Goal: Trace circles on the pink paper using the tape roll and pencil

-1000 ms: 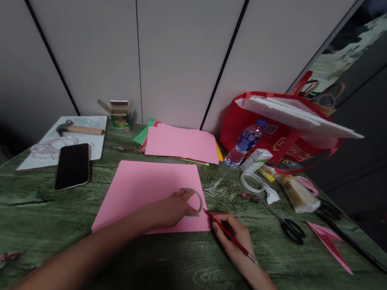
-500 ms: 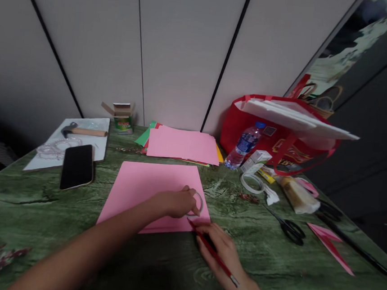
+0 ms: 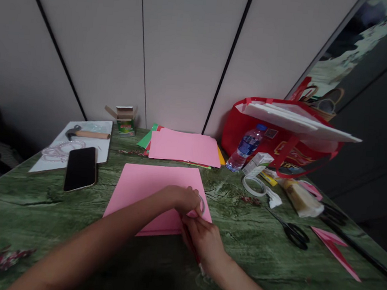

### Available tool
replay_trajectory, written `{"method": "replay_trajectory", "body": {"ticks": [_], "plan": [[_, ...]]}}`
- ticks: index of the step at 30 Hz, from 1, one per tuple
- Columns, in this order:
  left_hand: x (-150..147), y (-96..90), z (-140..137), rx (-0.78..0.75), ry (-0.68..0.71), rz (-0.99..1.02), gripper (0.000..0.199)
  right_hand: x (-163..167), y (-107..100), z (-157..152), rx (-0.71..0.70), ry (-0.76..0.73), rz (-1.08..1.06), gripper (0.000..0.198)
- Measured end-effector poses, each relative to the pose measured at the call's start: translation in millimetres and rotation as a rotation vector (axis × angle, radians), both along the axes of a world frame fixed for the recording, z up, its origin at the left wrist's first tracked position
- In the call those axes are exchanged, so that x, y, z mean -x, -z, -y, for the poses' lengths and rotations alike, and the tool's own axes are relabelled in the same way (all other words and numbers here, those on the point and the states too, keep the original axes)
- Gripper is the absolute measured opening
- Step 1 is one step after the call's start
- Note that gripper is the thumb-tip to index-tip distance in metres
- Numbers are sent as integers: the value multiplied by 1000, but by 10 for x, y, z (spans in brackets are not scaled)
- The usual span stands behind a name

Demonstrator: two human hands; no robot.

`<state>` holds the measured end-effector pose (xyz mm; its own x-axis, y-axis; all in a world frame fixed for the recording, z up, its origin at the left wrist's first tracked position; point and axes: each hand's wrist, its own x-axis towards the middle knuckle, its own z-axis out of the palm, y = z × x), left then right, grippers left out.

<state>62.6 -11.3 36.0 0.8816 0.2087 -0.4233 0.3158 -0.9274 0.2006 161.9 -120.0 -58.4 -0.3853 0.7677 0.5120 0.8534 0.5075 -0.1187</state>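
Observation:
A sheet of pink paper (image 3: 149, 182) lies flat on the green table. My left hand (image 3: 187, 200) reaches across it with curled fingers and presses a thin grey ring (image 3: 202, 204) down near the sheet's right edge. Most of the ring is hidden beneath that hand. My right hand (image 3: 207, 243) is closed around a red pencil (image 3: 192, 246) just below the left one, and the two hands touch or overlap. The pencil's tip is hidden behind my fingers, close to the ring's lower left side.
Behind the sheet is a stack of coloured paper (image 3: 186, 146). A phone (image 3: 81, 169), hammer (image 3: 91, 134) and small open box (image 3: 126, 123) are at left. At right are a bottle (image 3: 247, 147), tape roll (image 3: 254, 186), scissors (image 3: 292, 232) and red bag (image 3: 237, 126).
My right hand has moved up and left with the pencil, from below the ring to against my left hand. My left hand stays on the ring. The view has shifted slightly.

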Motion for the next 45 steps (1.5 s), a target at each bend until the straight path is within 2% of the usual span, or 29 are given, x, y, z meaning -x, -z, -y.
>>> {"method": "replay_trajectory", "body": {"ticks": [5, 8, 13, 16, 18, 21, 25, 27, 29, 35, 42, 45], "plan": [[27, 39, 2, 11, -12, 60, 20, -50, -44, 53, 172, 68, -5, 20], [43, 11, 23, 13, -16, 70, 27, -165, -132, 146, 320, 82, -106, 21], [46, -23, 85, 15, -89, 58, 43, -555, -574, 158, 536, 0, -502, 9], [31, 18, 118, 32, -90, 57, 44, -817, -845, -14, 521, 62, -684, 12], [12, 58, 134, 52, -113, 68, 36, -907, -919, -212, 516, 101, -829, 22], [-11, 105, 155, 86, -168, 104, 23, -842, -836, -584, 489, 90, -1030, 32], [19, 155, 205, 77, -185, 173, 9, -500, -554, -1016, 596, -72, -1133, 36], [66, 203, 240, 57, -185, 220, 9, -324, -439, -1143, 664, -159, -1095, 35], [120, 271, 277, 30, -182, 267, 18, -191, -369, -1209, 733, -223, -1020, 33], [160, 516, 394, -75, -203, 371, 38, -34, -341, -1191, 915, -339, -763, 16], [67, 740, 444, -207, -104, 383, 50, -53, -412, -1135, 858, -398, -477, 12], [75, 795, 435, -219, -91, 416, 47, -45, -445, -1128, 804, -413, -349, 10]]}}
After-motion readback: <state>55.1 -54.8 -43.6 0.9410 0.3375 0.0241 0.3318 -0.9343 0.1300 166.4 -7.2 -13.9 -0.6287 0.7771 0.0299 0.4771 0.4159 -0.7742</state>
